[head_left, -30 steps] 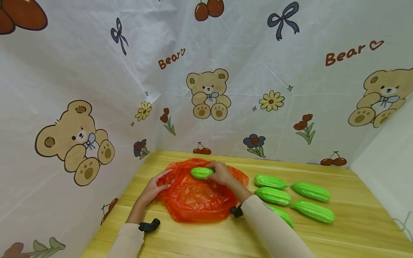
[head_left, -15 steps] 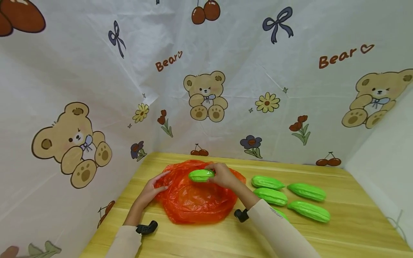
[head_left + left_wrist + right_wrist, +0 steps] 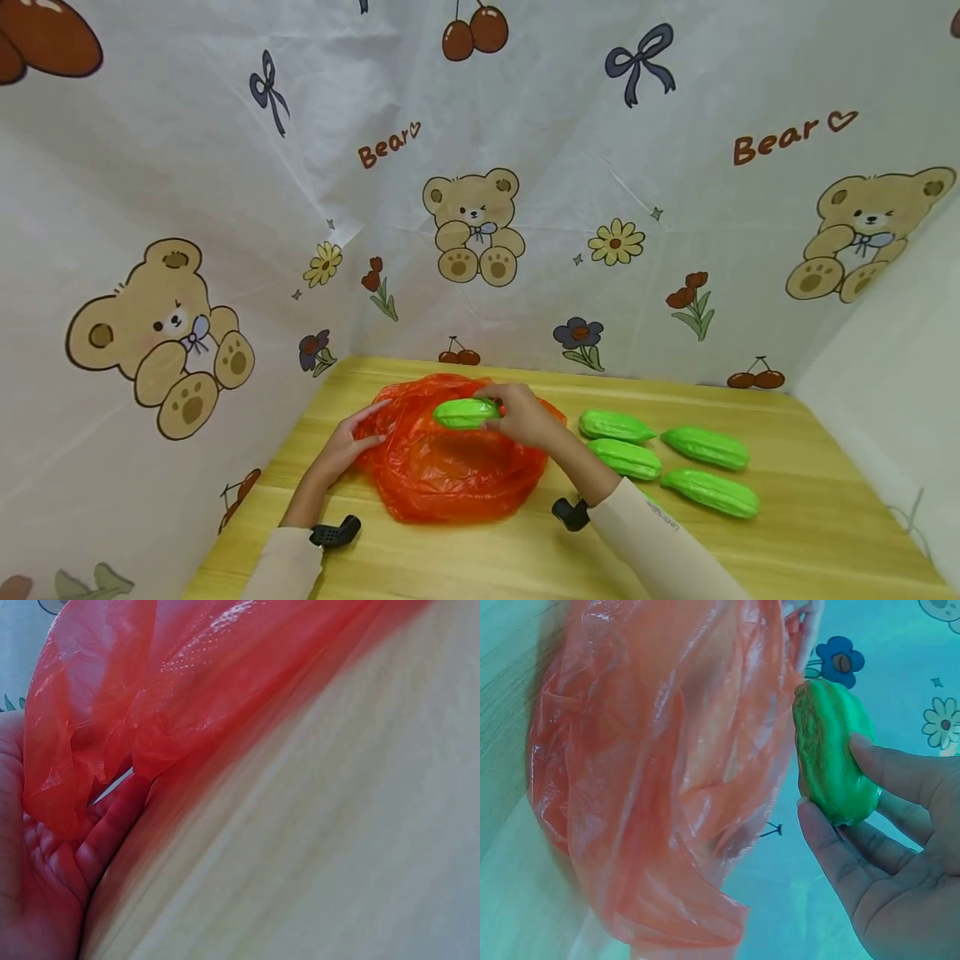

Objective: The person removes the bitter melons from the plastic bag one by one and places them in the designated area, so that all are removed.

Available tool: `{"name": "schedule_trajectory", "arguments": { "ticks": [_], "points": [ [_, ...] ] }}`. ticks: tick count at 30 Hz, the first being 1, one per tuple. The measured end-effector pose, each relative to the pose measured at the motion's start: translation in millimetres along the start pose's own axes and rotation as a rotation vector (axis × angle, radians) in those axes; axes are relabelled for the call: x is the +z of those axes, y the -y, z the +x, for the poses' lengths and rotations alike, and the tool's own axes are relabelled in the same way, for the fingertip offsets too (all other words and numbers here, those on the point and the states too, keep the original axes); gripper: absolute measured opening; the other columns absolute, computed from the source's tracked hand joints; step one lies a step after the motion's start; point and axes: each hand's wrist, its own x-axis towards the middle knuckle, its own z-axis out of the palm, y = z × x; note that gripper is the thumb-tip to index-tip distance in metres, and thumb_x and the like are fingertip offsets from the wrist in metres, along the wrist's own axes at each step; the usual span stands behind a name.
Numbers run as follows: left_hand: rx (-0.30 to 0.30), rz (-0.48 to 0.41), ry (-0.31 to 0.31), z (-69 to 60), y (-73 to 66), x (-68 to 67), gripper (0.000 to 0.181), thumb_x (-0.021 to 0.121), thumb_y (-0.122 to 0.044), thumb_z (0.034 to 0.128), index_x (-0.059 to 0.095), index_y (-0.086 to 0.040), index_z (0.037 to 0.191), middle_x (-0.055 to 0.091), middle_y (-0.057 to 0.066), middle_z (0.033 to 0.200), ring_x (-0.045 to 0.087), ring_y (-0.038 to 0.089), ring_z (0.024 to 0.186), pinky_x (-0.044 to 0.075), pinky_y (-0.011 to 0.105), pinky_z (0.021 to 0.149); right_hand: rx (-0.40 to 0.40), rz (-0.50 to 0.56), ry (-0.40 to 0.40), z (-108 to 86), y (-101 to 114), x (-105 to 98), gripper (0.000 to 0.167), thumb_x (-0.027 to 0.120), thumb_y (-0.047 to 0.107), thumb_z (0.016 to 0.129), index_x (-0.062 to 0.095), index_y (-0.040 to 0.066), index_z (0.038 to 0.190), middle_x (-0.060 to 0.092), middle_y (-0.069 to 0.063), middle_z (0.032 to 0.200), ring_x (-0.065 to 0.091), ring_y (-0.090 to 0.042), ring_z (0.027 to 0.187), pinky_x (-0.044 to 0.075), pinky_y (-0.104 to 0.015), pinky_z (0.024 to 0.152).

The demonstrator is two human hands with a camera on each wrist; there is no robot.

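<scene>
My right hand (image 3: pixel 521 414) pinches a green bitter melon (image 3: pixel 461 414) between thumb and fingers, above a red plastic bag (image 3: pixel 442 492). The right wrist view shows this bitter melon (image 3: pixel 832 750) clear of the bag (image 3: pixel 630 787), with its ridged, bumpy skin facing out. My left hand (image 3: pixel 341 446) is at the bag's left side, thumb and index finger straight and spread apart, touching the plastic. In the left wrist view, thin red film of the bag (image 3: pixel 187 690) drapes over some of the left hand's (image 3: pixel 45 892) fingers and hides their tips.
Several more bitter melons (image 3: pixel 708 492) lie on the wooden table (image 3: pixel 825 533) to the right of the bag; one is mostly hidden behind the right sleeve (image 3: pixel 660 533). A bear-printed cloth (image 3: pixel 547 150) hangs behind the table and along its left side.
The right hand has drawn the bitter melon slightly nearer, keeping its pinch. The left hand stays at the bag's side. The whole head view has shifted a little.
</scene>
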Motion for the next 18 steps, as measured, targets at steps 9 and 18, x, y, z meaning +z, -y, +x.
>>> {"name": "schedule_trajectory", "arguments": {
  "ticks": [9,18],
  "points": [
    [0.001,-0.011,0.018,1.0,-0.6,2.9,0.061,0.071,-0.012,0.0942,0.048,-0.009,0.151,0.039,0.018,0.159,0.034,0.041,0.146,0.043,0.026,0.107,0.017,0.024,-0.05,-23.4,6,-12,0.046,0.081,0.003,0.084,0.069,0.006,0.128,0.07,-0.005,0.116,0.062,-0.021,0.099,0.058,-0.038,0.086],
    [0.007,0.029,0.003,0.9,-1.8,-1.4,0.061,0.072,-0.016,0.0945,0.049,-0.012,0.151,0.039,0.015,0.159,0.032,0.038,0.148,0.035,0.037,0.115,0.009,0.051,-0.123,-42.7,9,-26,0.046,0.08,0.004,0.086,0.068,0.008,0.131,0.066,-0.01,0.132,0.065,-0.027,0.112,0.059,-0.038,0.087]
  ]
}}
